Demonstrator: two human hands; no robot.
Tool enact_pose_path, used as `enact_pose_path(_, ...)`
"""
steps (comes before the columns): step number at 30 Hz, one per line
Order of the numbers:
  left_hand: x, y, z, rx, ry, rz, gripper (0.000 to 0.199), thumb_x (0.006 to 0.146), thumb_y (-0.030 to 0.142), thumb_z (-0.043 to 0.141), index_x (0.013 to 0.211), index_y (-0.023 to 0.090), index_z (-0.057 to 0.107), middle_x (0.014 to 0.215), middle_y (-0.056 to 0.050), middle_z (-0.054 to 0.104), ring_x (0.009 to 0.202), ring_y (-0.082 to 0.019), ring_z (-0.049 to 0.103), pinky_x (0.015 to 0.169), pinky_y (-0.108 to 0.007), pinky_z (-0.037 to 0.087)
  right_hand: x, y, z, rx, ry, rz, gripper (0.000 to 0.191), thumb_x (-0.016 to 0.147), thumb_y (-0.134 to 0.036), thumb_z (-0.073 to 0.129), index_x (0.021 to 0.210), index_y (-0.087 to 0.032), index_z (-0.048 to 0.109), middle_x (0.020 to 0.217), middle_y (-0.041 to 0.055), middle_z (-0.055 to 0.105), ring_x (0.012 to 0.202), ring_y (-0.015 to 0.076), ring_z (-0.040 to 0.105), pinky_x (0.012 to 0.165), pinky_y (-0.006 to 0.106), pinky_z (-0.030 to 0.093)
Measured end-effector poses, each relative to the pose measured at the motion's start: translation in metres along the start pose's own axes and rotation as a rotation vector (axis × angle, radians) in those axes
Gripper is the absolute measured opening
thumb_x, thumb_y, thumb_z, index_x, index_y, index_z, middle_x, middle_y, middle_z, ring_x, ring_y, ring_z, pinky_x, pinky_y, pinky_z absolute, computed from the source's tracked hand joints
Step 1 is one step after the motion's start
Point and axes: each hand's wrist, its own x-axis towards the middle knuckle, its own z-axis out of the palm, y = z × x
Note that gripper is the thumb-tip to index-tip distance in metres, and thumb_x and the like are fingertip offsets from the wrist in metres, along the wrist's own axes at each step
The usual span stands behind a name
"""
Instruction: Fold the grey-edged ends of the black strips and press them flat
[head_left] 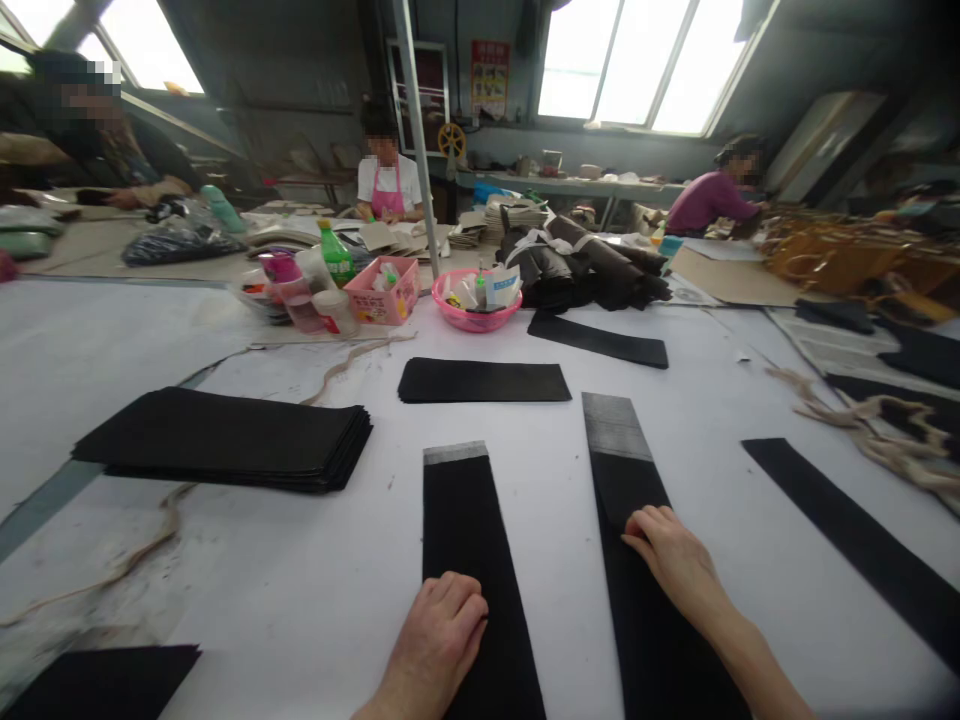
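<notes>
Two long black strips lie side by side on the white table (315, 560), running away from me. My left hand (442, 630) rests flat on the near part of the left strip (465, 510), fingers together. My right hand (671, 555) presses flat on the right strip (619, 460), fingers spread a little. Each strip has a grey, shiny band at its far end. Neither hand grips anything.
A stack of black sheets (225, 440) lies at the left, a single black piece (484, 380) ahead, another strip (855, 540) at the right. Pink baskets (476, 300) and bottles stand further back. Several other people work at far tables.
</notes>
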Motion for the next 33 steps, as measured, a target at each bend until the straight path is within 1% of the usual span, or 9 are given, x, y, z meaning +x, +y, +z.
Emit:
enact_pose_path(5,-0.014,0.01,-0.006,0.001,-0.018,0.013,0.012,0.079,0.014,0.062,0.088,0.019,0.055,0.097,-0.004,0.06,0.088,-0.021,0.055,0.075,-0.034,0.047,0.005,0.013,0.005,0.082,-0.025,-0.022,0.019,0.086,-0.034,0.046,0.071,-0.024,0.054,0.077,0.0045,0.059,0.076,0.0235,0.055,0.061,0.034,0.043)
enact_pose_path(8,-0.03,0.015,-0.005,0.08,0.018,0.168,0.026,0.077,0.027,0.069,0.098,0.018,0.057,0.103,-0.005,0.061,0.094,-0.023,0.056,0.082,-0.038,0.049,0.009,0.026,0.0,0.258,-0.108,0.023,0.025,0.084,-0.044,0.049,0.072,-0.024,0.057,0.075,0.004,0.061,0.071,0.0228,0.057,0.061,0.033,0.044)
enact_pose_path(12,-0.053,0.017,0.005,0.344,0.18,0.381,0.036,0.083,0.016,0.061,0.119,0.019,0.057,0.116,-0.011,0.06,0.115,-0.029,0.053,0.096,-0.047,0.046,0.009,0.044,-0.013,0.6,-0.147,0.204,0.037,0.079,-0.058,0.057,0.082,-0.022,0.064,0.081,0.0045,0.067,0.077,0.0242,0.062,0.069,0.032,0.049)
enact_pose_path(15,-0.061,0.016,0.004,0.383,0.177,0.446,0.032,0.086,0.019,0.059,0.118,0.015,0.059,0.117,-0.015,0.061,0.119,-0.033,0.052,0.092,-0.046,0.051,0.002,0.055,-0.022,0.82,-0.105,0.353,0.04,0.074,-0.059,0.066,0.087,-0.021,0.068,0.089,0.0056,0.069,0.087,0.0268,0.063,0.077,0.033,0.051)
enact_pose_path(18,-0.06,0.017,-0.002,0.298,0.144,0.492,0.027,0.091,0.029,0.054,0.11,0.011,0.063,0.109,-0.016,0.065,0.109,-0.032,0.059,0.084,-0.042,0.055,-0.004,0.064,-0.028,1.068,-0.129,0.468,0.034,0.075,-0.053,0.07,0.088,-0.021,0.07,0.088,0.0098,0.069,0.082,0.0271,0.063,0.072,0.033,0.054)
enact_pose_path(24,-0.055,0.023,0.009,0.191,0.277,0.44,0.012,0.086,0.008,0.053,0.083,0.012,0.063,0.08,-0.007,0.065,0.082,-0.019,0.063,0.071,-0.031,0.053,-0.004,0.075,-0.024,1.307,-0.039,0.635,0.021,0.074,-0.038,0.074,0.088,-0.022,0.073,0.088,0.012,0.069,0.075,0.0251,0.065,0.061,0.029,0.055)
enact_pose_path(27,-0.058,0.024,0.019,0.145,0.26,0.402,0.026,0.094,0.019,0.041,0.083,0.01,0.062,0.077,-0.009,0.061,0.077,-0.021,0.06,0.064,-0.033,0.049,-0.002,0.074,-0.021,1.375,-0.045,0.663,0.021,0.076,-0.036,0.073,0.092,-0.023,0.073,0.096,0.0116,0.07,0.083,0.0248,0.066,0.07,0.028,0.056)
enact_pose_path(30,-0.058,0.025,0.016,0.096,0.203,0.401,0.048,0.1,0.037,0.025,0.089,0.01,0.063,0.082,-0.012,0.061,0.079,-0.023,0.059,0.064,-0.035,0.049,0.0,0.067,-0.023,1.42,-0.048,0.648,0.023,0.074,-0.037,0.074,0.092,-0.023,0.073,0.099,0.0094,0.07,0.086,0.0245,0.065,0.074,0.029,0.056)
enact_pose_path(33,-0.042,0.03,0.002,-0.156,0.051,0.209,0.042,0.095,0.051,0.042,0.093,0.015,0.063,0.078,-0.007,0.06,0.071,-0.019,0.057,0.062,-0.03,0.048,0.0,0.057,-0.027,1.355,-0.103,0.599,0.025,0.073,-0.039,0.078,0.087,-0.02,0.071,0.087,0.0062,0.069,0.076,0.0197,0.062,0.067,0.025,0.052)
